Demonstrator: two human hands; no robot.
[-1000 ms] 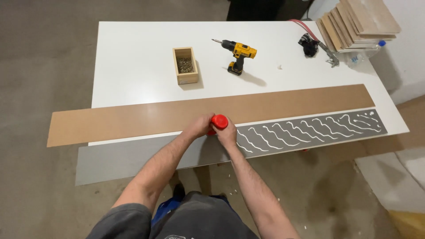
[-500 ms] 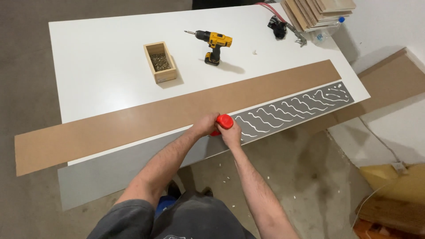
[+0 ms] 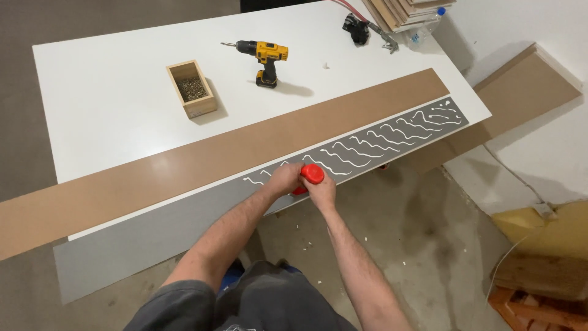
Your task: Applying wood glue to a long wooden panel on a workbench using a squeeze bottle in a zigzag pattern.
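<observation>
Change since the earlier frames: wavy white glue lines now run further left along the long grey panel strip, and both hands sit further left on it; the view has shifted, so the right end of the white surface and the floor beyond now show.

Hands: left hand and right hand pressed close together, both wrapped round a small red plastic glue bottle held over the grey strip at the left end of the glue lines (whether the nozzle touches the strip cannot be told).

Grey strip: flat, smooth, matte, lying along the near edge of the surface and overhanging it at the left.

Long brown fibreboard plank: flat, dull, just behind the grey strip and parallel to it, overhanging at the left.

Small open wooden box: square-sided, pale, filled with small dark screws.

Yellow-and-black cordless drill: lying beside the box, well apart from the hands.

Stacked boards: far corner.

Brown board: leaning by the white wall at right.
</observation>
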